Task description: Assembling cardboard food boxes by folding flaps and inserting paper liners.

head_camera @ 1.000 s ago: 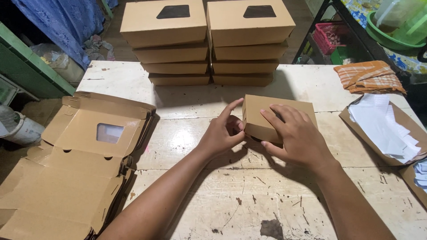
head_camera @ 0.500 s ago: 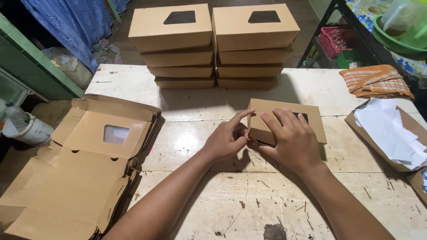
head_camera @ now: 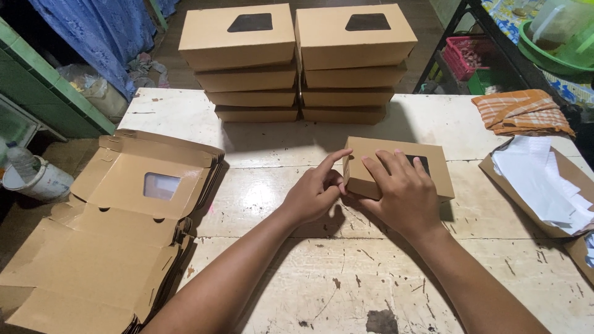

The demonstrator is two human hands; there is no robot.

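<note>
Closing of a small brown box [head_camera: 396,166] looks to be the step in hand: it sits on the desk [head_camera: 297,272] just in front of the two stacks of finished boxes [head_camera: 297,62]. Right hand [head_camera: 402,195] lies flat over the box's lid, fingers spread and pressing down, partly covering its dark window. Left hand [head_camera: 315,195] is at the box's left end, forefinger stretched up along the corner, the other fingers curled, pinching or tucking the side there; whether a flap is fully seated I cannot tell. Left of the box lies a pile of flat blanks [head_camera: 117,235]; right of it, white paper sheets [head_camera: 538,179] and a striped cloth [head_camera: 523,111]. Next likely calls for a firm tuck.
</note>
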